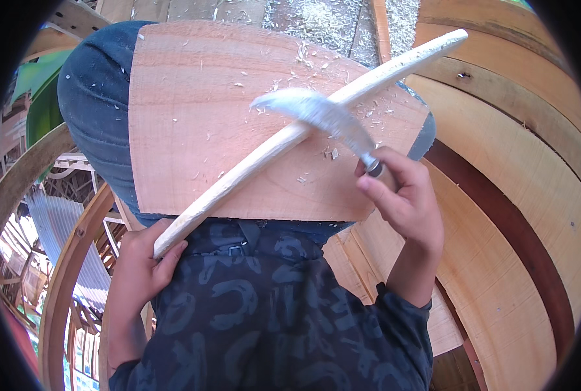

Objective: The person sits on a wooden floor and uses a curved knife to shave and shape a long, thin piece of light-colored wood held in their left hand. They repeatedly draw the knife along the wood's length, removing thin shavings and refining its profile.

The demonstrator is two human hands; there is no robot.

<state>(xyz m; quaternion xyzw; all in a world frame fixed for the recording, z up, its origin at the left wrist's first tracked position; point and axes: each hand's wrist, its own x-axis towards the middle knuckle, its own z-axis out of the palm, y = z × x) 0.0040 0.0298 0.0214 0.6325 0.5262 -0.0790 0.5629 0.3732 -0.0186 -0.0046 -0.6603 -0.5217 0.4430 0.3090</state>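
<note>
A pale, debarked wooden stick [258, 167] slants across a flat wooden board [193, 111] that rests over my thighs. My left hand [146, 257] is wrapped round the stick's near lower end. In my right hand [404, 192] is a curved knife [316, 114], gripped by its handle. The blade is slightly blurred and crosses over the middle of the stick; whether it touches the wood I cannot tell. The stick's far end points to the upper right, past the board's edge.
Wood shavings [320, 19] cover the plank floor beyond the board, and small chips [333, 154] lie on the board. Curved wooden planks [499, 221] rise on my right. At my left stand a wooden beam [75, 260] and a corrugated sheet [65, 221].
</note>
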